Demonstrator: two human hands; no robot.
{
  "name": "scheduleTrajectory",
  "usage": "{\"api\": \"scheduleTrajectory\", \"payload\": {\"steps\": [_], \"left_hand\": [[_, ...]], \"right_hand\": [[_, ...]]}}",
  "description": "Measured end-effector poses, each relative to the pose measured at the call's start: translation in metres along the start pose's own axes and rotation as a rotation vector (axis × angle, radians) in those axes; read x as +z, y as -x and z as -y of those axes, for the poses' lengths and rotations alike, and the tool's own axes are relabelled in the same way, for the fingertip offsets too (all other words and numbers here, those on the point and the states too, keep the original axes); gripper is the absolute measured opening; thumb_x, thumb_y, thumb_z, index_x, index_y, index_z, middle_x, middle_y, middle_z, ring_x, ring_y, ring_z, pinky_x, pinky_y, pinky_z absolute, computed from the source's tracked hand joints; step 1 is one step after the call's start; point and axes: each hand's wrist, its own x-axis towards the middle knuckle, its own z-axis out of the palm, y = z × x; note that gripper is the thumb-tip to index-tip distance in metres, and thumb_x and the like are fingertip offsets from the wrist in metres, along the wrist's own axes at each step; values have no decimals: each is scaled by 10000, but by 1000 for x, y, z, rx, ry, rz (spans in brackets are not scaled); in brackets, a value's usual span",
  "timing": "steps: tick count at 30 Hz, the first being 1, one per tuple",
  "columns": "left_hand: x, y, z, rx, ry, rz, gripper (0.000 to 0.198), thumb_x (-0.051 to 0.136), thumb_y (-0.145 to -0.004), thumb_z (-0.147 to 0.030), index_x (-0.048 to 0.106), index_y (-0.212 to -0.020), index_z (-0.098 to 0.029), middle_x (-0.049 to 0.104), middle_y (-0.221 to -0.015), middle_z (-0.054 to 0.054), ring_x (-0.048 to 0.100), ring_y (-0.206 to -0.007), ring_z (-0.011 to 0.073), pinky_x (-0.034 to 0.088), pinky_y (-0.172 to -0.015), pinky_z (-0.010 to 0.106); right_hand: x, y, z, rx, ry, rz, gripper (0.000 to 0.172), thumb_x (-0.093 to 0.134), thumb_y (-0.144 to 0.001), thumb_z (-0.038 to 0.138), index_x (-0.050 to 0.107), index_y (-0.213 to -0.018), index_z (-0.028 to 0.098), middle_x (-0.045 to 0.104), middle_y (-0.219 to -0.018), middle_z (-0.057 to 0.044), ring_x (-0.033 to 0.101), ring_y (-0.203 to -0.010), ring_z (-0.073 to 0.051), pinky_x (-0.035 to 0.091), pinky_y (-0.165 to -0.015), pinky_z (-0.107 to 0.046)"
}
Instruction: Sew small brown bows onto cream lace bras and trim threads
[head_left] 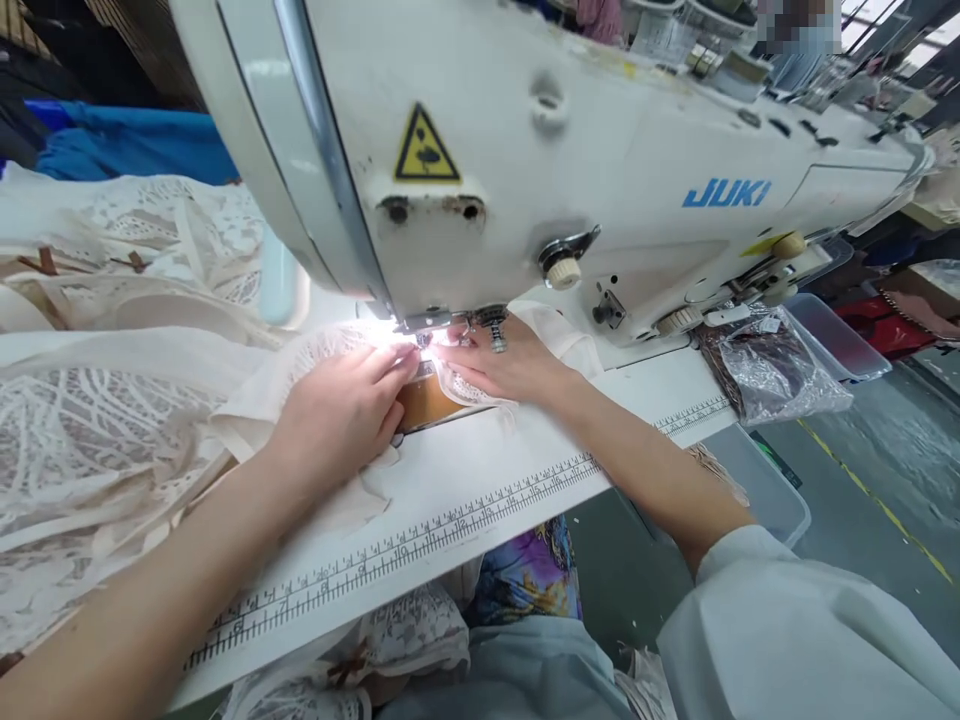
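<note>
White lace fabric (319, 350) lies under the lit needle area of a white sewing machine (480, 130). My left hand (345, 405) is closed on its left part, with the fingertips close beside the presser foot. On the needle's other side, my right hand (506, 355) holds the lace edge, its fingers pressed together and pointing left. Some of the cloth passes behind my right wrist, and a scalloped edge shows below those fingers. Glare hides the exact stitching point. A brown plate (427, 402) is visible between the hands.
More white lace garments (97, 430) are heaped at the left, with blue cloth (139, 140) behind. A printed ruler (405, 540) runs along the table's front edge. At the right are a clear plastic bag (780, 365) and a translucent bin (836, 340). Lace pieces (412, 630) hang at my lap.
</note>
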Motion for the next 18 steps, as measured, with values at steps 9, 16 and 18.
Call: {"api": "scheduleTrajectory", "payload": {"steps": [9,16,18], "left_hand": [[-1,1,-4,-11,-10,-33,490,393,-884,-139,640,-1306,-166,656,-1336,123,672,-1091,317,584,-856,454],[1,1,-3,-1,-23,-56,457,397,-901,-144,659,-1274,-113,681,-1295,154,680,-1095,320,590,-841,440],[1,0,-3,-17,16,-59,454,411,-900,-147,665,-1277,-142,683,-1293,150,680,-1101,321,588,-858,445]], "right_hand": [[5,2,-2,-21,-55,-50,332,391,-1039,281,684,-1189,237,677,-1173,-100,549,-1062,-249,398,-878,-393],[10,-12,6,220,-349,-153,320,384,-1035,265,686,-937,229,726,-973,-43,618,-931,-192,437,-837,-346],[8,-18,7,286,-363,-102,296,414,-1007,259,643,-823,222,702,-827,-21,607,-824,-180,424,-780,-330]]}}
